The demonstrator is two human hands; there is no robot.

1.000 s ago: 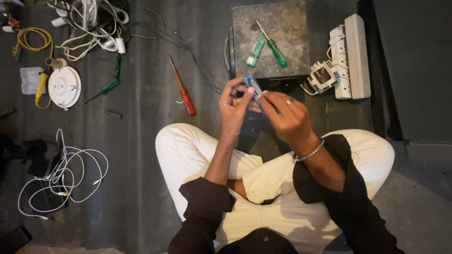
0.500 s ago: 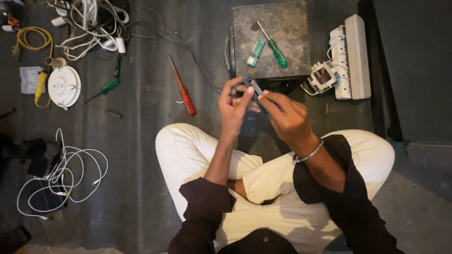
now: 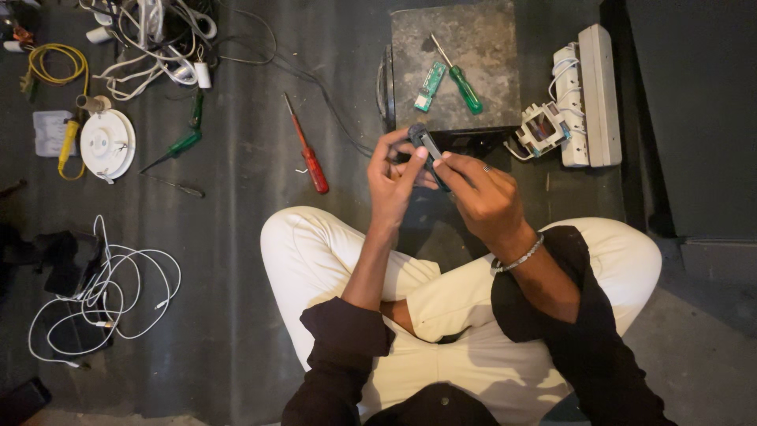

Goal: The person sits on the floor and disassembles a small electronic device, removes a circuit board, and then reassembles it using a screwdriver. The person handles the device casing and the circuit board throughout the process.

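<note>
Left hand (image 3: 397,177) grips a small dark part (image 3: 420,140) between thumb and fingertips, held up over the crossed legs in cream trousers (image 3: 331,252). Right hand (image 3: 482,197) is closed on the same part from the other side, pinching a thin dark tool or lead (image 3: 436,166) against it — can't tell which. Both hands touch at the part, just in front of a grey metal box (image 3: 473,55) standing on the floor. On top of the box: a green-handled screwdriver (image 3: 460,79) and a small green circuit board (image 3: 430,86), side by side, not touching. Right of the box, a white power strip (image 3: 597,95) with a small white-framed component (image 3: 541,128) wired against it. Left of the hands, a red-handled screwdriver (image 3: 310,156) lies on the floor, well apart from them. Further left — a green-handled screwdriver (image 3: 178,146), a round white ceiling fitting (image 3: 106,144) and a yellow cable (image 3: 54,67). A tangle of white cables (image 3: 158,35) sits at top left, a loose coil of white wire (image 3: 110,292) at lower left. Right wrist wears a bead bracelet (image 3: 518,258); dark sleeves are rolled up on both arms.
</note>
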